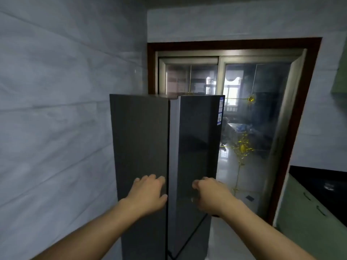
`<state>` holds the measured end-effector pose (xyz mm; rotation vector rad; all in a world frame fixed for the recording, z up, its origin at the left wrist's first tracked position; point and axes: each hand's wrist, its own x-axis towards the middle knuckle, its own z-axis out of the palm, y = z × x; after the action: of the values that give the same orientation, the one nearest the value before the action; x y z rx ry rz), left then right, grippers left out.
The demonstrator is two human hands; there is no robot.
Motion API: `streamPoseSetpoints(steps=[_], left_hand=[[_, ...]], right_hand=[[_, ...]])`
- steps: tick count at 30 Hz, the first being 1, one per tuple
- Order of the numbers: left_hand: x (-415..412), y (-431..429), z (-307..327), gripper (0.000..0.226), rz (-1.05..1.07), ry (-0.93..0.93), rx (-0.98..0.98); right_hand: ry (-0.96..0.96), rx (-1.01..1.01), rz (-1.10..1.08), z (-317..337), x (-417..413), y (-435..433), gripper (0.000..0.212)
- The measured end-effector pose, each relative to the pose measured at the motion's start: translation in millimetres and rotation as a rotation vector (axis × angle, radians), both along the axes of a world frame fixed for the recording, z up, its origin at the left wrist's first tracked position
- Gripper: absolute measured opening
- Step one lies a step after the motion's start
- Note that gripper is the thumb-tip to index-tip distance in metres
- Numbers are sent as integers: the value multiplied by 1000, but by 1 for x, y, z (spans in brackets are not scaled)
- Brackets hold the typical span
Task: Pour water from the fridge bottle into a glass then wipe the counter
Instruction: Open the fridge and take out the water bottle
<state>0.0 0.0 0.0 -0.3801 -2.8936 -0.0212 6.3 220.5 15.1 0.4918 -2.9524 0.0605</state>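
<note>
A tall dark grey two-door fridge (197, 139) stands straight ahead against the tiled wall. Its left door (139, 137) sits slightly proud of the right door. My left hand (148, 194) is wrapped round the left door's inner edge, fingers over the edge and thumb below. My right hand (210, 194) rests against the right door at the same height with its fingers curled; I cannot tell whether it grips a handle. No bottle or glass shows; the fridge's inside is hidden.
A black counter (317, 177) on pale green cabinets (308, 218) runs along the right edge, with a small blurred shiny object (329, 186) on it. Behind the fridge is a sliding glass door (253, 113) in a dark red frame. Grey tiled wall (56, 109) fills the left.
</note>
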Motion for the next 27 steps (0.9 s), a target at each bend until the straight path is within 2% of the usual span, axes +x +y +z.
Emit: streamPoseSetpoints(steps=[6, 8, 11, 13, 15, 18, 22, 27], left_hand=[[-102, -22, 11, 42, -82, 69, 17], [-135, -26, 18, 44, -116, 117, 44], [-182, -27, 23, 52, -180, 222, 166], [-206, -23, 20, 64, -204, 277, 236], [-227, -18, 18, 79, -206, 299, 302], [-255, -11, 17, 89, -197, 344, 392], [-281, -10, 6, 80, -259, 439, 487], [-302, -4, -11, 74, -324, 539, 494]], right_hand=[[52, -49, -16, 7, -92, -33, 23], [148, -86, -34, 10, -120, -42, 26], [382, -206, -32, 10, -163, -55, 49], [519, -234, -35, 9, -184, -60, 68], [608, -241, -13, 9, -204, -63, 77], [707, -251, 65, 7, -232, -66, 71], [717, -343, 113, -8, -263, -65, 69], [824, -449, 236, -25, -291, -61, 60]])
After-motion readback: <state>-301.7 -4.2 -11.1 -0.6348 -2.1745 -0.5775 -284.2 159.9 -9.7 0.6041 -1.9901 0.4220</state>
